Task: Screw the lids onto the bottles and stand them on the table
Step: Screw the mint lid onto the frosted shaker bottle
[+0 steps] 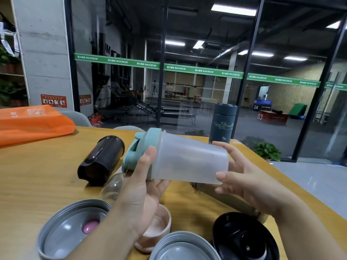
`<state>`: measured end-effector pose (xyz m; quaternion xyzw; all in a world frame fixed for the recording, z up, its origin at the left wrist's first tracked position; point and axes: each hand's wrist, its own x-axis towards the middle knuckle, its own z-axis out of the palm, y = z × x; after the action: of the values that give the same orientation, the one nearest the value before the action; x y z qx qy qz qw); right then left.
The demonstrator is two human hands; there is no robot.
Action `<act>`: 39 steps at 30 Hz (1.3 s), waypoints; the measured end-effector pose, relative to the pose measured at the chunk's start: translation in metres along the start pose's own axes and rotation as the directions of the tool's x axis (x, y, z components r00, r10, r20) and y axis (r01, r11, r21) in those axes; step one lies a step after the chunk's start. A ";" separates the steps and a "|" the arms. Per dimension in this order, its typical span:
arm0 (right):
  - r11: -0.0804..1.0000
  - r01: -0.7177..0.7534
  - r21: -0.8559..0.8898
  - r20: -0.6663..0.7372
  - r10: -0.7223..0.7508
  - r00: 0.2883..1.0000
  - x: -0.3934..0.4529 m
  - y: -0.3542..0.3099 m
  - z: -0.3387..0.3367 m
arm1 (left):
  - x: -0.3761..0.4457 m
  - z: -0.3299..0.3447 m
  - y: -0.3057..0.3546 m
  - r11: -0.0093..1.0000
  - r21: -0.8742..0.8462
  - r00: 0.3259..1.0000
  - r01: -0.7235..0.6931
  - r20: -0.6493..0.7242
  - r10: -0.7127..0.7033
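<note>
Left hand [142, 186] grips green lid [135, 152], right hand [244, 177] grasps frosted bottle [189, 158] base. Likely light, stiff, slick plastic; hold mid-body.

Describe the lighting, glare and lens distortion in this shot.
Head view: ceiling lights glare off the glass wall; wide-angle bending tilts its frames; soft highlights on the dark bottle; the frosted shaker bottle held by left hand and right hand is sharp; the lids at the bottom edge are slightly soft.
</note>
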<state>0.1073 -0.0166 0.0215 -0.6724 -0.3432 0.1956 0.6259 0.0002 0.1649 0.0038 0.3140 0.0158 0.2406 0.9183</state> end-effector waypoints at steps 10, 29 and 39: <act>0.973 -0.215 -0.086 -0.095 0.207 0.974 0.007 0.002 0.005 | 0.000 -0.005 -0.002 0.984 0.177 0.999 0.011 0.043 -0.019; 0.996 -0.077 0.054 0.041 0.075 0.996 0.000 -0.002 0.001 | 0.003 -0.008 -0.002 0.979 0.202 0.999 0.012 0.034 -0.019; 0.990 -0.138 0.013 -0.037 0.138 0.990 0.006 0.001 0.006 | 0.003 -0.009 -0.003 0.979 0.204 0.999 0.013 0.047 -0.024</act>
<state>0.1075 -0.0082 0.0206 -0.6950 -0.2830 0.2272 0.6207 0.0023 0.1694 -0.0043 0.4120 0.0205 0.2214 0.8836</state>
